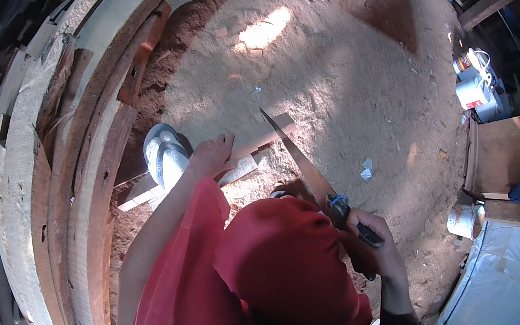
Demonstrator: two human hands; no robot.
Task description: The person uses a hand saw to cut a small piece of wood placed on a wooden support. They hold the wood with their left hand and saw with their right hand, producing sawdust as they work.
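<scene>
My right hand (pixel 377 242) is wrapped round the dark handle of a handsaw (pixel 304 166), with a blue band tied where blade meets handle. The blade slants up and to the left, and its tip lies over the right part of a short wooden board (pixel 247 139). Whether the teeth touch the wood, I cannot tell. My left hand (pixel 211 156) grips the board near its left end, fingers closed over its edge. Another wood piece (pixel 238 171) lies under the board. A sandalled foot (pixel 166 154) stands just left of my left hand. Red cloth (pixel 282 272) hides the space between my forearms.
Long timber beams (pixel 68 189) are stacked along the left. Dusty earth ground (pixel 341 78) carries scraps, including a white one (pixel 366 169). On the right stand paint buckets (pixel 473 92), a wooden panel (pixel 514 150), a white pail (pixel 464 220) and a pale sheet-covered surface (pixel 502 275).
</scene>
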